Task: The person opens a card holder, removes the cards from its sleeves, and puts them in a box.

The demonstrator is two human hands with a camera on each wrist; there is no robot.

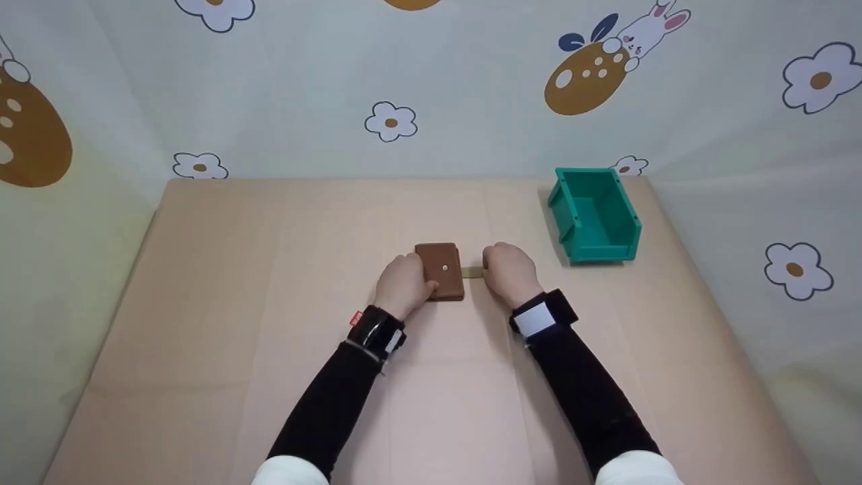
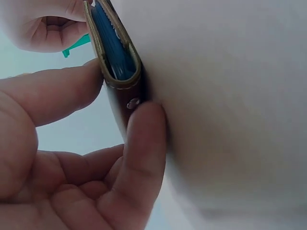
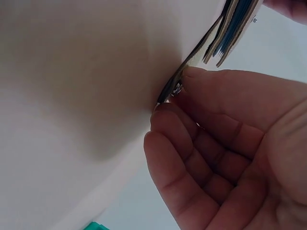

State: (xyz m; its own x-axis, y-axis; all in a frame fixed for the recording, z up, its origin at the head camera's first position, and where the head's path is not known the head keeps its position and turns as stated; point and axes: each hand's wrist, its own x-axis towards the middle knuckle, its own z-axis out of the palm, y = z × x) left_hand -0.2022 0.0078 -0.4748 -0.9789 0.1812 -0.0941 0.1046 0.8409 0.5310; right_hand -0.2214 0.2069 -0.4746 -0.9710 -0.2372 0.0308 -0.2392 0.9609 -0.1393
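A small brown leather card holder (image 1: pixel 444 275) lies on the table with a metal snap stud on its top face. My left hand (image 1: pixel 403 284) grips its left edge between thumb and fingers. From its right side a strap (image 1: pixel 473 272) sticks out, its pale inner face showing. My right hand (image 1: pixel 510 275) pinches the end of that strap between thumb and fingers. Blue plastic sleeves (image 2: pixel 114 48) are visible between the covers in the left wrist view. By the right thumb, a metal snap (image 3: pixel 177 89) shows on the strap.
A green plastic bin (image 1: pixel 596 219) stands at the table's back right, beyond my right hand. The table (image 1: pixel 269 323) has a light brown covering. Patterned cloth (image 1: pixel 303 87) hangs behind it and along both sides.
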